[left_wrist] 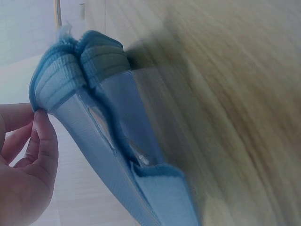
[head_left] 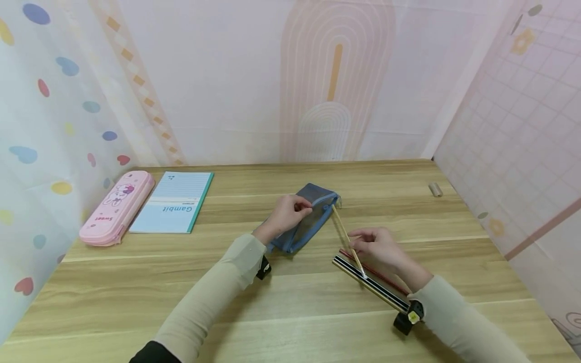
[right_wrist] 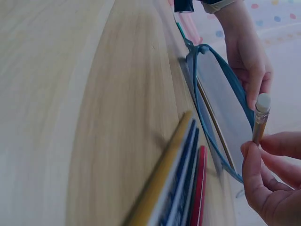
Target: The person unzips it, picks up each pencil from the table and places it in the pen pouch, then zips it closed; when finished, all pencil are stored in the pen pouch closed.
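My left hand (head_left: 290, 214) pinches the upper rim of a blue mesh zip pouch (head_left: 313, 192), whose mouth gapes in the right wrist view. Between thumb and fingertips, my right hand (head_left: 374, 246) holds a yellowish wooden pencil (head_left: 343, 229) with a white eraser (right_wrist: 263, 102) at one end. Its other end reaches the pouch's mouth at the zip corner. Through the mouth, another slim wooden stick (right_wrist: 212, 115) shows inside the pouch. Below the right hand lie several pencils side by side: dark striped ones (head_left: 374, 287) with a gold edge, and a red one (head_left: 386, 279).
On the left of the wooden table (head_left: 290, 322) lie a pink hard pencil case (head_left: 115, 209) and a light blue notebook (head_left: 168, 219). A small grey-beige block (head_left: 435, 189) sits at the far right. Patterned cloth hangs behind and at both sides.
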Demonstrator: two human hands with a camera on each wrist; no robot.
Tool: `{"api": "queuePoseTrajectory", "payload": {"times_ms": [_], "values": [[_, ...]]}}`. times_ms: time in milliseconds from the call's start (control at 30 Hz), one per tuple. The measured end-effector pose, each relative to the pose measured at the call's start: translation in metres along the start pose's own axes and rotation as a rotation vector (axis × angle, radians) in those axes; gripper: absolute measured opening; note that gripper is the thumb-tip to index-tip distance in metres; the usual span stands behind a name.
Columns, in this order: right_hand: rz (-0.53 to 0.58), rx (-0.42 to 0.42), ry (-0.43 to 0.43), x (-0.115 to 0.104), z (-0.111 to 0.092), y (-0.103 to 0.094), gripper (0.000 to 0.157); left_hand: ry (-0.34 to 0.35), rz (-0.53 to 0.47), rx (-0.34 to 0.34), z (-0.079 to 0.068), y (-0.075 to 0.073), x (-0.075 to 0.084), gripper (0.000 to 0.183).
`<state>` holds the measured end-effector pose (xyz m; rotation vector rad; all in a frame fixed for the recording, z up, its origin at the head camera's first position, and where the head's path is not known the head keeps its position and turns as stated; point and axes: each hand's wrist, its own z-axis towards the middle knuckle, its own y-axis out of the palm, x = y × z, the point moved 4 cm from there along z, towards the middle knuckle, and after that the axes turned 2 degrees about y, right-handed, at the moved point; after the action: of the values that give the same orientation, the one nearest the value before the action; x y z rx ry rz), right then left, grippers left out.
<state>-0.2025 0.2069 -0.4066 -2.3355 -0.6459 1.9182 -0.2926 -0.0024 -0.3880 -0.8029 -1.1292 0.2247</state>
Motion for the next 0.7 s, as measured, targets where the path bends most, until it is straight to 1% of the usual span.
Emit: {"api": "queuePoseTrajectory", "payload": {"times_ms": [67,233,333,433,700], "values": [[0.045,0.018,0.020,0.000,0.004,0.005,0.036,-0.013,-0.013,0.000,-0.001,-0.001,0.000,0.018],[0.126,0.036,0.030,0.000,0.012,0.018,0.038,-0.014,-0.027,0.015,-0.001,-0.002,0.000,0.017],[0.153,0.037,0.027,0.001,0.015,0.024,0.039,-0.006,-0.019,0.020,0.000,-0.001,0.000,0.018],[0.173,0.057,0.041,0.002,0.019,0.028,0.038,-0.006,-0.028,0.021,0.001,-0.001,0.000,0.018],[0.245,0.141,0.082,-0.003,0.031,0.038,0.036,-0.052,-0.061,0.023,0.000,-0.001,0.002,0.018]]}}
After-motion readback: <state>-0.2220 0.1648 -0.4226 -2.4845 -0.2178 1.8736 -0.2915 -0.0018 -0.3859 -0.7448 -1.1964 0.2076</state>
